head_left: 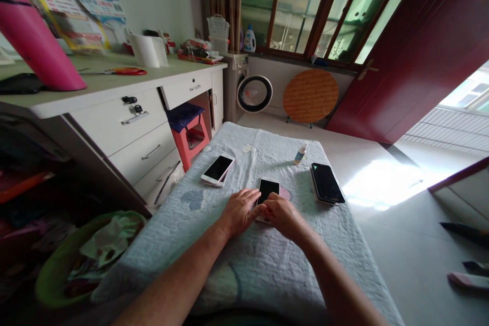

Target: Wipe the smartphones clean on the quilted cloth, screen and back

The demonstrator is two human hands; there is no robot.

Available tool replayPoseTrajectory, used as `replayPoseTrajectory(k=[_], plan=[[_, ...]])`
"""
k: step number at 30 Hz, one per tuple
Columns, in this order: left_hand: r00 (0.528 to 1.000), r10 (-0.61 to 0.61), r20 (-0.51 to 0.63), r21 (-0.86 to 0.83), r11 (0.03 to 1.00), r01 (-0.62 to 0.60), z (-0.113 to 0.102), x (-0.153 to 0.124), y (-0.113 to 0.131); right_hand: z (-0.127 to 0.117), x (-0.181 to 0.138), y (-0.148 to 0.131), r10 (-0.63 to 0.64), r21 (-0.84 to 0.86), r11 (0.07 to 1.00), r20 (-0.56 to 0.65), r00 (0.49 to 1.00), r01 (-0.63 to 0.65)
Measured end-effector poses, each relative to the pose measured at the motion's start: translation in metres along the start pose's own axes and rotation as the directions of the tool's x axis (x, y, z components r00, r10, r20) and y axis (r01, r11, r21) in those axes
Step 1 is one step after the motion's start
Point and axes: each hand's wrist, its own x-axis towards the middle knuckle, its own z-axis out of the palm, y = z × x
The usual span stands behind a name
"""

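One left hand (237,212) and one right hand (284,216) on the same phone (269,188), left fingers stretched out side by side along its left edge, right ones curled over its lower end, and honestly I can't tell if either is actually gripping. The phone's lying screen-up and dark on a quilted cloth (263,150), so call it the clock's middle: dark phone (327,183) on a stack at 3, white phone (218,169) on another stack at 10, little bottle (300,154) standing at 1. Further back, stool (191,137) around 10, washer (235,65) with its door open near 11, round tabletop (310,96) at 1.
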Motion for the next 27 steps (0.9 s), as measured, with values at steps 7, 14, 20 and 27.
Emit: replayPoseTrajectory(k=[7,14,20,27], plan=[[0.997,-0.062,-0.038,-0.036,0.998,0.061,0.004,0.003,-0.003,0.014,0.005,-0.011,-0.126,0.110,0.985,-0.038,0.991,0.129],[0.997,-0.067,-0.031,-0.008,0.998,0.067,0.000,0.003,0.003,0.011,-0.017,-0.007,-0.097,0.107,0.990,0.025,0.995,0.094],[0.998,-0.050,-0.023,0.024,0.998,0.050,0.003,0.002,0.000,0.004,-0.028,-0.007,-0.043,0.059,0.997,0.018,0.999,0.042],[0.998,-0.029,-0.048,0.027,0.999,0.030,0.007,0.003,-0.002,-0.009,-0.036,0.010,0.042,0.052,0.998,0.027,0.999,-0.043]])
